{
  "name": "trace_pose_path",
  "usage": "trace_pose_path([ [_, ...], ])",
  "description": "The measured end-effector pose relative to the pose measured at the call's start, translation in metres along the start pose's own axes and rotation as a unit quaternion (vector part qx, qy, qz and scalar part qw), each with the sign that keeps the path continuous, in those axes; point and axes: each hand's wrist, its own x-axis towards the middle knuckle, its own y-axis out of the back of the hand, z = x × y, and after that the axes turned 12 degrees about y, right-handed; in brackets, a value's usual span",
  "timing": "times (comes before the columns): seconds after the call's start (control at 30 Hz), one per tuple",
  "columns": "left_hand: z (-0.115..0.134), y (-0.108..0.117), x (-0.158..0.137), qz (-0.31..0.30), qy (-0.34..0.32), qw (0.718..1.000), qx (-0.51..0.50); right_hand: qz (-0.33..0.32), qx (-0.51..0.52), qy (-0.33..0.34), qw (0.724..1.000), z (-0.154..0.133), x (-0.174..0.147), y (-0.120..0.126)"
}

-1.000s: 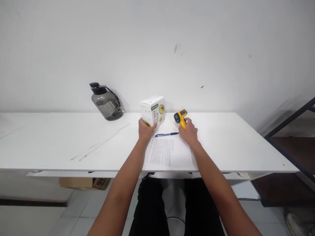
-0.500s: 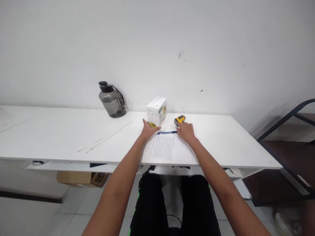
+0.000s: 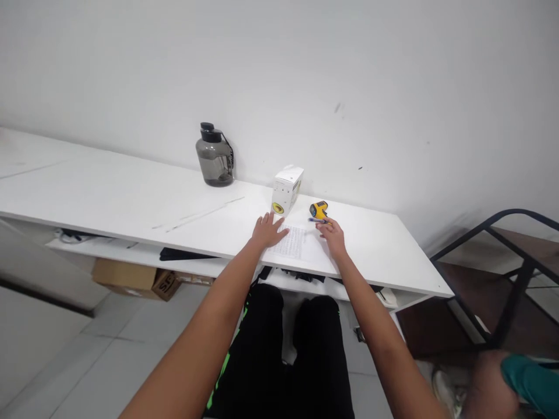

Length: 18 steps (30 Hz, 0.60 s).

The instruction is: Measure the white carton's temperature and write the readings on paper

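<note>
My left hand [image 3: 268, 231] lies flat with its fingers spread on the left part of a written sheet of paper [image 3: 292, 243]. Just beyond its fingertips stands a white box [image 3: 283, 195] with an avocado picture low on its side. My right hand [image 3: 331, 233] is closed around a blue pen [image 3: 315, 220], held up over the right of the sheet. Right behind the pen, a yellow and black device shaped like a small handheld thermometer gun [image 3: 320, 209] lies on the table.
A grey, see-through water jug [image 3: 215, 157] with a black cap stands by the wall on the white table [image 3: 131, 192]. Below sits a cardboard box [image 3: 131, 278]. At right are a dark metal-framed rack [image 3: 471, 279] and part of another person [image 3: 493, 384].
My right hand has picked the pen up off the paper. My left hand has left the white box and now rests on the sheet. The view has tilted and shifted.
</note>
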Motion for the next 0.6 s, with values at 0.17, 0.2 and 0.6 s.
trace_pose_path([
  [0.17,0.002,0.002,-0.001,-0.006,0.005,1.0,0.007,0.007,0.029,0.009,1.0,0.004,-0.018,-0.01],
  [0.2,0.002,0.002,-0.001,-0.01,0.001,1.0,0.016,0.011,0.036,0.004,0.999,0.004,-0.018,-0.011],
  [0.6,-0.002,-0.005,0.006,0.002,-0.011,1.0,-0.012,-0.089,-0.029,-0.024,0.995,0.002,-0.018,-0.013],
])
